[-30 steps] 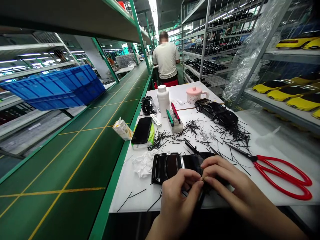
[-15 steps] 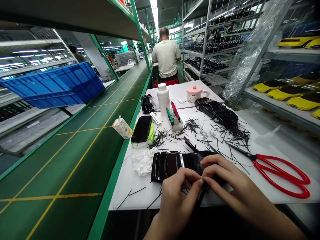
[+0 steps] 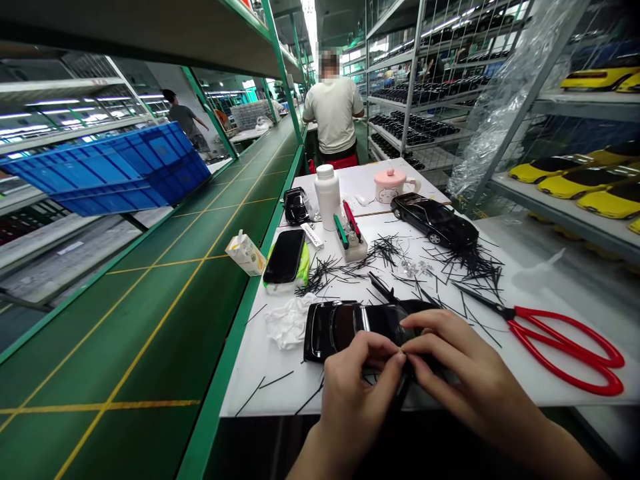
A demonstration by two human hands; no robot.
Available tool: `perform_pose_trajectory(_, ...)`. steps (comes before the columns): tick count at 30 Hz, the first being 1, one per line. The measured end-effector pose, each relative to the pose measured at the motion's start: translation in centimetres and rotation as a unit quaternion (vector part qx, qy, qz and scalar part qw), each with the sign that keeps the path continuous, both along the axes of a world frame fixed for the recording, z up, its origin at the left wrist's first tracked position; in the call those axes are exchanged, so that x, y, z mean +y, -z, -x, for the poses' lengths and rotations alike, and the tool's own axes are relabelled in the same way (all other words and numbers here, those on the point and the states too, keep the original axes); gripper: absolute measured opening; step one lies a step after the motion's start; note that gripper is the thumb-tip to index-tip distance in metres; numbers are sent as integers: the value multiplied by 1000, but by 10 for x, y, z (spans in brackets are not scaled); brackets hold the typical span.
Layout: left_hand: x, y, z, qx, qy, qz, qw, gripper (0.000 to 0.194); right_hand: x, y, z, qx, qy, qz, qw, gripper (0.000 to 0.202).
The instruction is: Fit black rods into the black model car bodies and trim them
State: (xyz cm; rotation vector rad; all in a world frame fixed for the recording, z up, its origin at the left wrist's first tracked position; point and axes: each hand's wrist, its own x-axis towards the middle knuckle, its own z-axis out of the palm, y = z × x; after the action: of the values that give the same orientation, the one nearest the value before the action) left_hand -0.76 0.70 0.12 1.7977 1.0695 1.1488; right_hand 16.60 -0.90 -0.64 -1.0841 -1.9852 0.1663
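Observation:
A glossy black model car (image 3: 345, 327) lies across the near part of the white table, partly covered by my hands. My left hand (image 3: 363, 377) is closed in a pinch at the car's near side, and what sits between thumb and forefinger is too small to make out. Beside it, fingertips nearly touching, my right hand (image 3: 450, 360) has its fingers bent together over the car's right part; anything it grips is hidden. Thin black strips (image 3: 385, 250) are scattered around. Crumpled white tissue (image 3: 290, 323) rests left of the car.
Red-handled scissors (image 3: 565, 347) lie at right. Behind are a second black car (image 3: 435, 220), a white bottle (image 3: 328, 200), a pink-lidded mug (image 3: 390, 187) and a phone (image 3: 285, 257). A green conveyor (image 3: 175, 280) runs along the left. A person (image 3: 333, 110) sits ahead.
My right thumb has dropped slightly away from the left fingertips, and its forefinger has shifted a little left. In the left background, a person has come further into view.

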Motion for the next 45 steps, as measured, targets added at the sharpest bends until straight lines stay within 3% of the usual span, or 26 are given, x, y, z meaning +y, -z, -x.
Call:
perform_pose_trajectory(7, -1, -4, -1, -91, 14, 104, 990, 18, -1, 6, -3, -12, -10, -69, 997, 23)
perform_pose_trajectory(13, -2, -6, -3, -84, 1, 98, 992, 15, -4, 9, -6, -39, -8, -116, 992, 26)
perform_pose_trajectory(23, -3, -8, -2, -113, 16, 127, 985, 11, -3, 7, -8, -50, -1, -122, 991, 29)
perform_pose_trajectory(27, -1, -4, 3, -38, -3, 61, 997, 9, -4, 0, -9, -23, 21, -134, 991, 24)
perform_pose_trajectory(33, 4, 14, 20, 126, -19, -153, 980, 21, -8, -7, -11, 58, 47, -106, 992, 23)
perform_pose_trajectory(38, 0, 26, 27, 155, -46, -157, 974, 20, -5, -4, -8, 38, 32, -84, 995, 18)
perform_pose_trajectory(45, -4, 27, 26, 150, -51, -164, 974, 21, 2, 9, -11, -78, -19, -6, 997, 11)
